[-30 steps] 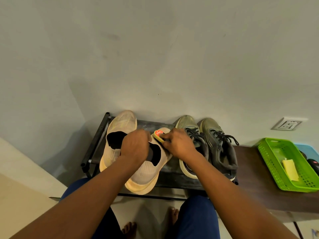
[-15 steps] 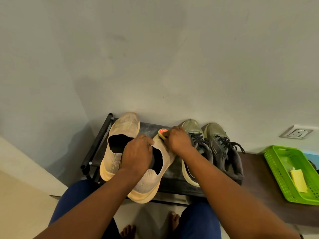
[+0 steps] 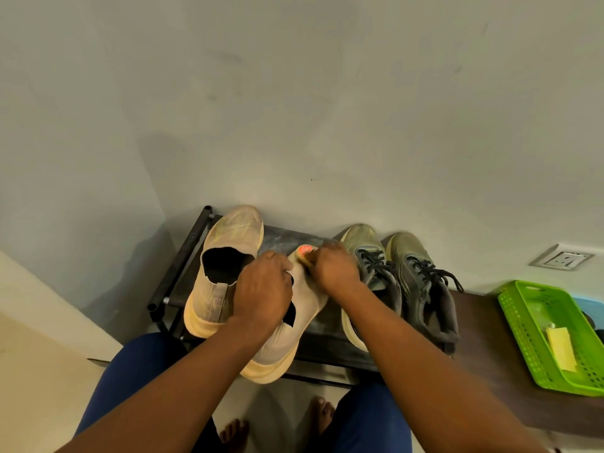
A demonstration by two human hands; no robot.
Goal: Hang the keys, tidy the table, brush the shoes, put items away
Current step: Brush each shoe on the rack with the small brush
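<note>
Place: a home, most likely its entryway or a hall corner.
Shoe storage: a low black shoe rack (image 3: 183, 263) stands against the plain painted wall (image 3: 327, 93), with beige slip-ons (image 3: 228, 243) and grey-green laced trainers (image 3: 421, 282) on it.
At 3 o'clock: a dark wooden worktop (image 3: 483, 364) carries a green plastic basket (image 3: 523, 325).
At 2 o'clock: a wall socket (image 3: 560, 257).
At 6 o'clock: bare feet (image 3: 322, 411) on a pale floor (image 3: 42, 387).

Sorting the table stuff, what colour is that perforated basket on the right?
Bright green basket, clearest in the head view.
</note>
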